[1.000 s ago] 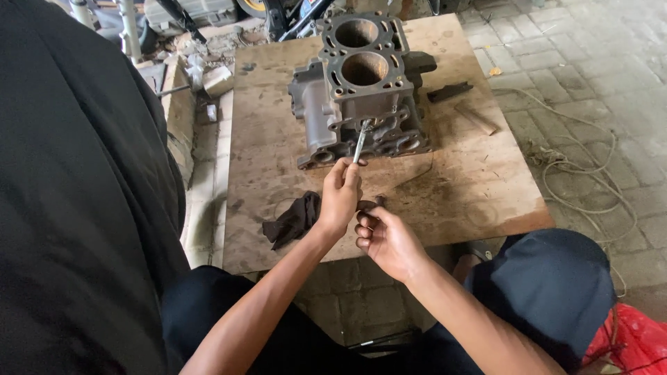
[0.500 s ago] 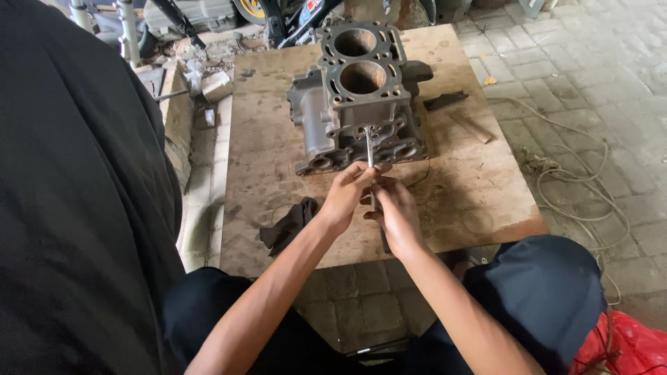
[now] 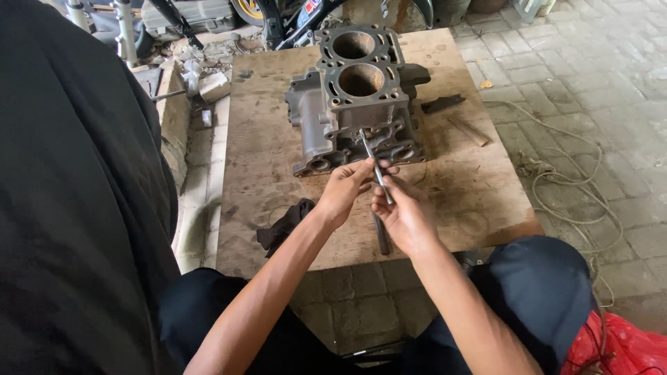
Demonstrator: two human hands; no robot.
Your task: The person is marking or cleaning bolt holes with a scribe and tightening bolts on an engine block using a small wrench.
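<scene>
Now both hands have come together on the rod (image 3: 376,170), where a second ago only the left hand (image 3: 345,191) held it and the right hand (image 3: 403,217) sat lower, nearer the body. The left fingers pinch the shaft about midway; the right hand closes round its lower end from underneath. So it's a two-handed grip, hands almost touching, steadier than the single hold before.

The rod itself is a thin, bright metal shaft, tilted, its far tip resting against the near face of the engine block (image 3: 354,104) just beyond the fingers. Whether the tip sits inside one of the openings there or only leans on the casting, I can't quite tell from this angle.

The block stands on the wooden board (image 3: 264,125), straight ahead of the hands, with two round cylinder bores facing up. Both bores look empty, dark inside, nothing in them.

Just under the left wrist lies a dark rag (image 3: 283,226), crumpled on the board. Below the right hand, a dark bar-shaped tool (image 3: 381,236) lies flat, partly hidden by the palm. Further out past the right hand, a small dark metal piece (image 3: 442,104) rests near the board's edge, and off the board on the paving a loose rope (image 3: 556,187) curls about.
</scene>
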